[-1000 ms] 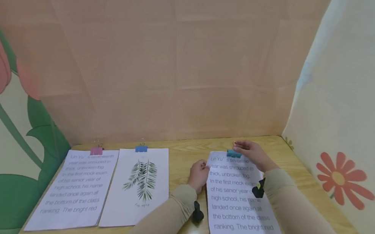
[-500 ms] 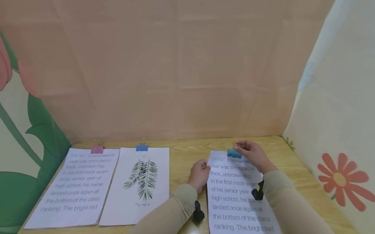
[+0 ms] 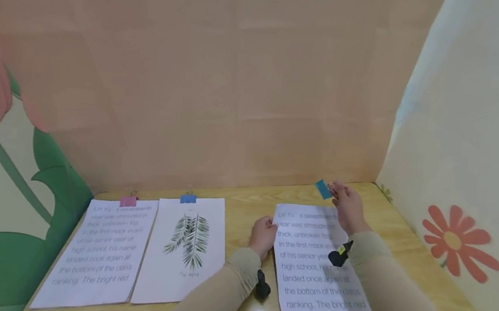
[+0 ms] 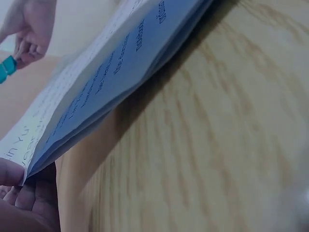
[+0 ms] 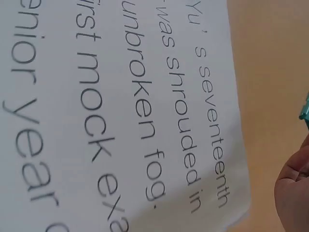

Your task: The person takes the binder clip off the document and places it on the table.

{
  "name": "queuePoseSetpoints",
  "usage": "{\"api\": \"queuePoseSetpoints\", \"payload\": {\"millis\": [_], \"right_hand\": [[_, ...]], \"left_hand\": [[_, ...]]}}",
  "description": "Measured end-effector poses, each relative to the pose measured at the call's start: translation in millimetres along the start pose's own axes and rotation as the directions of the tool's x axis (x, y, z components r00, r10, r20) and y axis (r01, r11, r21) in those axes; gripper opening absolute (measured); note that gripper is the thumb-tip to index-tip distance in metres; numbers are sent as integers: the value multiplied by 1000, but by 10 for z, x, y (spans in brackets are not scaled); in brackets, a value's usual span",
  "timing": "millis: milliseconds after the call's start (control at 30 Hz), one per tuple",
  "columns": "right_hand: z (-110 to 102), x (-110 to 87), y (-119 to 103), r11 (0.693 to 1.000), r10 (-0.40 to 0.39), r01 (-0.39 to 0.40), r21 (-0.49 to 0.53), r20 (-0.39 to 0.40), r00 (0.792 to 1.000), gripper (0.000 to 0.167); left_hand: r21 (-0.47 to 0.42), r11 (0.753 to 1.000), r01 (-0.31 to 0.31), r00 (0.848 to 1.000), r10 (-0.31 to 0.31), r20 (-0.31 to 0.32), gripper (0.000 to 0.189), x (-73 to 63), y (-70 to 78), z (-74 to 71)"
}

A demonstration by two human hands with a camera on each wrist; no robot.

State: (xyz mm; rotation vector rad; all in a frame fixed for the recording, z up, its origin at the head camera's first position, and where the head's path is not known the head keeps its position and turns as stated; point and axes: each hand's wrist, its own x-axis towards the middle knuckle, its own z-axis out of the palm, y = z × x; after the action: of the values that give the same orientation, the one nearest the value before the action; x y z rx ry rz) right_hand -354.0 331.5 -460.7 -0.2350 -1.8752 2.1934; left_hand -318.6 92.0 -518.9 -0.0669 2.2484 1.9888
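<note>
My right hand (image 3: 348,206) pinches a teal binder clip (image 3: 323,189) by its wire handles, held off the top edge of the right paper stack (image 3: 310,273). The clip also shows at the left edge of the left wrist view and the right edge of the right wrist view. My left hand (image 3: 263,235) pinches that stack's upper left edge between thumb and fingers. In the left wrist view the printed sheets (image 4: 91,82) spread a little apart along this edge, with the thumb (image 4: 10,172) on top. Large printed text covers the stack's top sheet.
To the left lie another printed stack (image 3: 97,256) with a pink binder clip (image 3: 128,201) and a sheet with a leaf picture (image 3: 217,223) under a blue binder clip (image 3: 188,199). The wooden table (image 3: 254,201) meets a covered wall (image 3: 237,98) behind.
The teal binder clip has come off the right stack's top edge. My right hand has lifted it up and slightly right, turning it. The left hand stays at the stack's edge.
</note>
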Motion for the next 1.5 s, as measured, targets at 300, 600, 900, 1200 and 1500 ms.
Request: {"api": "queuePoseSetpoints", "payload": {"millis": [300,600,900,1200,1500], "right_hand": [[-160,-69,-29,996,57,-58,68,6,998,26],[-420,-193,-23,983,94,-107,148,95,991,20],[-642,-353,-78,966,147,-171,194,130,981,21],[-865,-414,0,966,173,-191,175,110,979,20],[-1126,-476,62,969,222,-223,105,22,975,24]], "left_hand": [[-7,1000,-4,1000,4,-11,15,32,53,-9],[-10,1000,1,1000,-1,-8,17,10,65,-39],[-17,1000,26,999,-26,-22,16,16,41,-30],[-40,999,33,998,-35,-45,13,80,13,1],[-41,999,34,999,-35,-22,17,82,117,72]]}}
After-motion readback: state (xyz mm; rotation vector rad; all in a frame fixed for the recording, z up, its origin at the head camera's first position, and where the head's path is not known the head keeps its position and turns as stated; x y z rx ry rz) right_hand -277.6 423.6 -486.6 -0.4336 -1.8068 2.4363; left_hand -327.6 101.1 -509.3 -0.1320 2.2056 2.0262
